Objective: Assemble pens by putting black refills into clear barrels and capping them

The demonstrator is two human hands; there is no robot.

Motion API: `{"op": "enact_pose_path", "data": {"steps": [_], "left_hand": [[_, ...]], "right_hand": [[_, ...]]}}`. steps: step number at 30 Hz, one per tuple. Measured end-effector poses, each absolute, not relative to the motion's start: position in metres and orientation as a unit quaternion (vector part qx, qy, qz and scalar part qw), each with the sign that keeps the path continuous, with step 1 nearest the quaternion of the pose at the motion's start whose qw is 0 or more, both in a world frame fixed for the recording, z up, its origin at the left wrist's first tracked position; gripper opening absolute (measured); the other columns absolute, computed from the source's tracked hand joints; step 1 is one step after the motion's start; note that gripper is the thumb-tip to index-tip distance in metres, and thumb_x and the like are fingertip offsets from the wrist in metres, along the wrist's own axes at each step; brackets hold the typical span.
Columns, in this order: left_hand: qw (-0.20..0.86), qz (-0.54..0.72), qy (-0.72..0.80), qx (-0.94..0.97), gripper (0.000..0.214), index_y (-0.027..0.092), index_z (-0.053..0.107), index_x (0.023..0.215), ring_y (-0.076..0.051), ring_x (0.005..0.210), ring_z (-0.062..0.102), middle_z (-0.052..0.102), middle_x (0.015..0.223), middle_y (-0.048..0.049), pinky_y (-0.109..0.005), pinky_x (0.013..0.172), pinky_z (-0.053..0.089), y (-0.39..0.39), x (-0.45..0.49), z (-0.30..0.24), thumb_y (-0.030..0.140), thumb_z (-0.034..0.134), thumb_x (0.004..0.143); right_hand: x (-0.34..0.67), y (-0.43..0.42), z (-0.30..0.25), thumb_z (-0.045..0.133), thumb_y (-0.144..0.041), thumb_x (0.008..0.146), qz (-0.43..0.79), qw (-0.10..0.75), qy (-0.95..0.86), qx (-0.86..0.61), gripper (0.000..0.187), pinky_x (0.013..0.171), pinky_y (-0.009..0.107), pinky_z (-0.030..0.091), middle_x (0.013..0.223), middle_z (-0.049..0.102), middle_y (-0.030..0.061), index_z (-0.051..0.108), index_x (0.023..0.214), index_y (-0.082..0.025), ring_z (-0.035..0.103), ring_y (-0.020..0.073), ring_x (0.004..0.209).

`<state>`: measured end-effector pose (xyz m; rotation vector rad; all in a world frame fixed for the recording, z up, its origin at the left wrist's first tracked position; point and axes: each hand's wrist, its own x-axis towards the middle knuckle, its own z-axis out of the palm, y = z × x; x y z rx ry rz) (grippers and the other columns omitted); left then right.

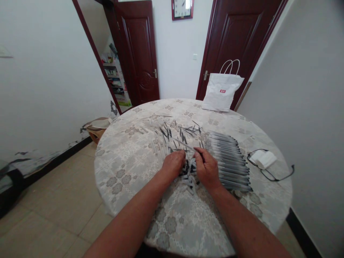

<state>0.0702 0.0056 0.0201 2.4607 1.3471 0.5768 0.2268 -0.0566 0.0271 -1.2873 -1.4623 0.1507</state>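
Observation:
My right hand (206,167) pinches a slim, pale pen (185,144) near one end; the pen points up and to the left over the table. Close by on the left, my left hand (174,162) is closed with its fingertips down at the edge of a pile of pen caps (191,175), clear and black. Whatever its fingers hold is hidden. Dark refills or pen tips (183,136) and clear pen barrels (157,143) lie scattered beyond both hands. To the right of my right hand, many pens (231,161) lie side by side in a stacked row.
A flowered tablecloth (139,172) covers the round table. Glasses (271,175) and a folded white tissue (264,158) lie at the right. A white paper bag (221,93) stands at the far edge. A chair (97,129) is at the left, with dark red doors behind.

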Motion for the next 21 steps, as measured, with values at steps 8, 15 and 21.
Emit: {"op": "enact_pose_path", "data": {"steps": [8,15,21], "left_hand": [[0.587,0.565,0.387,0.432,0.029,0.016,0.067,0.099,-0.014,0.073,0.066,0.072,0.094,-0.0072,-0.022,0.058,0.050,0.009,0.023,0.040,0.034,0.076,0.078],[0.627,0.614,0.351,0.327,0.039,0.015,0.070,0.105,-0.014,0.077,0.069,0.074,0.101,-0.0094,-0.025,0.066,0.057,-0.001,0.009,0.031,0.030,0.083,0.072],[0.637,0.603,0.337,0.343,0.034,0.015,0.071,0.101,-0.016,0.081,0.070,0.074,0.105,-0.0107,-0.028,0.069,0.059,-0.002,0.009,0.030,0.032,0.082,0.074]], "right_hand": [[0.224,-0.063,0.031,0.051,-0.029,0.098,0.071,0.556,-0.635,-0.532,0.023,0.083,0.034,0.052,0.096,0.071,0.0048,0.068,0.111,-0.021,0.067,0.0200,0.089],[0.214,-0.065,0.030,0.051,-0.028,0.098,0.086,0.537,-0.665,-0.512,0.022,0.082,0.033,0.052,0.096,0.070,0.0048,0.067,0.111,-0.022,0.066,0.0199,0.089],[0.213,-0.064,0.026,0.051,-0.028,0.097,0.078,0.535,-0.660,-0.522,0.022,0.082,0.033,0.052,0.097,0.071,0.0050,0.067,0.110,-0.021,0.066,0.0201,0.088]]}}
